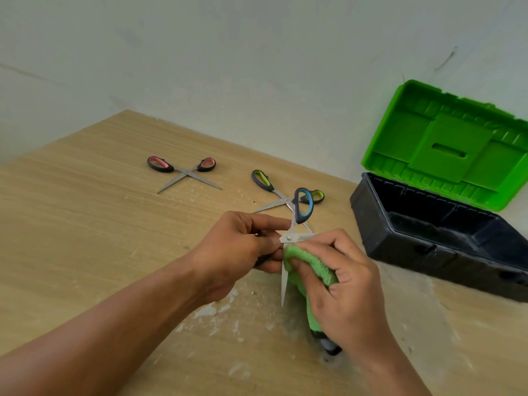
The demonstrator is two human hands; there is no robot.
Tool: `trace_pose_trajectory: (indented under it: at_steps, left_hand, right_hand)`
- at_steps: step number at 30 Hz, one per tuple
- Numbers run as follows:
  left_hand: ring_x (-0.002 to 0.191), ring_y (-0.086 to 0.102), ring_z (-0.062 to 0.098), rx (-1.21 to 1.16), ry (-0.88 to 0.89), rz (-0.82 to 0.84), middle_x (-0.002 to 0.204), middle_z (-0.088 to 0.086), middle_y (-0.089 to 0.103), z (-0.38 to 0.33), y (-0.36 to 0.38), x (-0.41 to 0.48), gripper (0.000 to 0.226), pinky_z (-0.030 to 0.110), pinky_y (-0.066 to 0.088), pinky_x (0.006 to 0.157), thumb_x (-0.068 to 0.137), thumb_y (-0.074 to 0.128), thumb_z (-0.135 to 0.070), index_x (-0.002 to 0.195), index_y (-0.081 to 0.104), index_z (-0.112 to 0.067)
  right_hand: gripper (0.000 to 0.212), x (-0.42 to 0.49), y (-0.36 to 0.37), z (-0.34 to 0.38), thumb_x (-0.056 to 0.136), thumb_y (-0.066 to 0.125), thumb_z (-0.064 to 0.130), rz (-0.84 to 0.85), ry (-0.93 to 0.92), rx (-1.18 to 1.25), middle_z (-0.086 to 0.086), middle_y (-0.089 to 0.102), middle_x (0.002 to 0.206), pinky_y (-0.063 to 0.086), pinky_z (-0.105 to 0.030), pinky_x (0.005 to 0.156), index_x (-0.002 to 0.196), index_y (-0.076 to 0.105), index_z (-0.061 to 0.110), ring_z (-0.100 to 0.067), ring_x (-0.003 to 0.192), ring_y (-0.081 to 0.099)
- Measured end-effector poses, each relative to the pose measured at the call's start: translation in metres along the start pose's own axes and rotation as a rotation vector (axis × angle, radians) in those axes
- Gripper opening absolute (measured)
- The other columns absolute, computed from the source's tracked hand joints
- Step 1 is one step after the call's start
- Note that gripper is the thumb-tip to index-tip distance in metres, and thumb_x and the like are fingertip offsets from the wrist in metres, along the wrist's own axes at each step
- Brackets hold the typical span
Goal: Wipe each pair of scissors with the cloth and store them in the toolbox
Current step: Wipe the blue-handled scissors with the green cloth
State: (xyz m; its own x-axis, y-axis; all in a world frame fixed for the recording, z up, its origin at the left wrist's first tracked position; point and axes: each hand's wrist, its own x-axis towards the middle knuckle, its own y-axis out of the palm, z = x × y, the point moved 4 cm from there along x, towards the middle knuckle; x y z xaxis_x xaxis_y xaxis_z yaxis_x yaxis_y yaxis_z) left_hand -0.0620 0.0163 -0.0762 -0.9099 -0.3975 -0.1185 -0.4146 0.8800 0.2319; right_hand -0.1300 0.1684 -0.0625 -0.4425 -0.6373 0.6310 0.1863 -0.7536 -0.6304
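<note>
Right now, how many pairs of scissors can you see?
3. The pink-handled scissors lie open on the table; the green-handled scissors lie nearer the toolbox; the blue-handled scissors are held in the left hand, against the green cloth. The toolbox may hide more.

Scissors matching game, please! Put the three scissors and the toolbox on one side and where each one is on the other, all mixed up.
1. pink-handled scissors
2. green-handled scissors
3. blue-handled scissors
4. toolbox

a. at the right, lid up
b. held up against the green cloth
c. lying open, farthest from the toolbox
d. lying open, nearer the toolbox

Pairs: 1-c, 2-d, 3-b, 4-a.
</note>
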Motion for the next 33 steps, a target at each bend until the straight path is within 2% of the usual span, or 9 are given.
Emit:
trace_pose_trajectory:
  at_steps: [2, 5, 9, 14, 17, 22, 26, 30, 33]
  left_hand:
    - [0.061, 0.066, 0.011, 0.029, 0.009, 0.005, 0.073, 0.008, 0.061, 0.002, 0.001, 0.0, 0.031, 0.025, 0.06, 0.062, 0.093, 0.054, 0.01, 0.116, 0.069, -0.004]
    - [0.06, 0.065, 0.009, 0.077, 0.017, 0.002, 0.07, 0.006, 0.061, 0.003, 0.001, -0.001, 0.032, 0.023, 0.059, 0.061, 0.093, 0.055, 0.01, 0.118, 0.068, -0.005]
    - [0.063, 0.066, 0.012, 0.068, 0.014, 0.003, 0.074, 0.007, 0.062, 0.004, 0.003, 0.0, 0.032, 0.026, 0.061, 0.065, 0.094, 0.053, 0.009, 0.118, 0.068, -0.006]
    - [0.066, 0.065, 0.02, 0.066, -0.002, -0.054, 0.071, 0.011, 0.06, 0.003, -0.006, 0.001, 0.032, 0.026, 0.06, 0.06, 0.092, 0.052, 0.013, 0.118, 0.067, 0.0]
    - [0.058, 0.068, 0.012, 0.025, -0.023, -0.072, 0.07, 0.008, 0.06, 0.001, -0.008, 0.002, 0.032, 0.022, 0.058, 0.057, 0.092, 0.05, 0.015, 0.116, 0.067, 0.0]
    - [0.057, 0.067, 0.01, 0.019, -0.028, -0.049, 0.066, 0.002, 0.061, 0.004, 0.0, 0.003, 0.031, 0.026, 0.06, 0.06, 0.093, 0.052, 0.012, 0.115, 0.068, -0.002]
    - [0.058, 0.062, 0.011, 0.046, 0.005, -0.048, 0.065, 0.004, 0.059, 0.006, 0.0, 0.002, 0.031, 0.019, 0.054, 0.054, 0.093, 0.053, 0.012, 0.113, 0.069, -0.004]
    - [0.071, 0.064, 0.017, 0.109, 0.019, -0.026, 0.08, 0.01, 0.063, 0.009, 0.004, 0.001, 0.031, 0.021, 0.058, 0.06, 0.094, 0.055, 0.006, 0.117, 0.069, -0.009]
    - [0.072, 0.064, 0.02, 0.107, 0.023, -0.051, 0.085, 0.012, 0.064, 0.01, 0.005, 0.0, 0.03, 0.02, 0.057, 0.059, 0.094, 0.055, 0.006, 0.114, 0.07, -0.011]
  right_hand:
    - [0.023, 0.0, 0.001, 0.002, 0.083, 0.08, 0.007, -0.017, -0.024, -0.023, 0.0, 0.064, 0.097, 0.055, -0.018, 0.075, 0.106, 0.079, 0.009, -0.01, 0.089, 0.065]
    - [0.022, -0.001, 0.0, -0.001, 0.083, 0.079, 0.012, 0.077, -0.026, 0.066, 0.003, 0.065, 0.097, 0.055, -0.019, 0.074, 0.105, 0.08, 0.013, -0.009, 0.089, 0.065]
    - [0.023, 0.001, 0.001, -0.001, 0.084, 0.079, 0.007, -0.024, -0.011, -0.042, 0.0, 0.064, 0.097, 0.056, -0.021, 0.073, 0.107, 0.079, 0.009, -0.011, 0.088, 0.065]
    - [0.018, -0.007, 0.009, 0.002, 0.086, 0.079, 0.014, 0.233, -0.028, 0.071, 0.008, 0.061, 0.098, 0.053, -0.021, 0.072, 0.103, 0.08, 0.018, -0.009, 0.09, 0.064]
    - [0.019, -0.012, 0.009, 0.002, 0.086, 0.08, 0.016, 0.313, -0.038, 0.098, 0.011, 0.062, 0.1, 0.052, -0.018, 0.075, 0.104, 0.08, 0.019, -0.007, 0.091, 0.065]
    - [0.021, -0.001, 0.002, 0.002, 0.087, 0.075, 0.014, 0.067, -0.034, -0.005, 0.004, 0.063, 0.098, 0.055, -0.021, 0.073, 0.107, 0.079, 0.013, -0.006, 0.091, 0.063]
    - [0.021, -0.004, 0.004, 0.002, 0.084, 0.08, 0.011, 0.165, -0.043, 0.05, 0.005, 0.062, 0.097, 0.054, -0.026, 0.07, 0.105, 0.08, 0.015, -0.01, 0.089, 0.063]
    - [0.025, 0.0, 0.005, 0.002, 0.085, 0.078, 0.007, 0.017, -0.026, -0.037, 0.002, 0.062, 0.097, 0.054, -0.019, 0.072, 0.11, 0.078, 0.014, -0.007, 0.087, 0.063]
    - [0.024, 0.0, 0.008, 0.003, 0.086, 0.077, 0.008, 0.048, -0.027, -0.014, 0.002, 0.062, 0.098, 0.055, -0.02, 0.072, 0.109, 0.078, 0.011, -0.007, 0.088, 0.062]
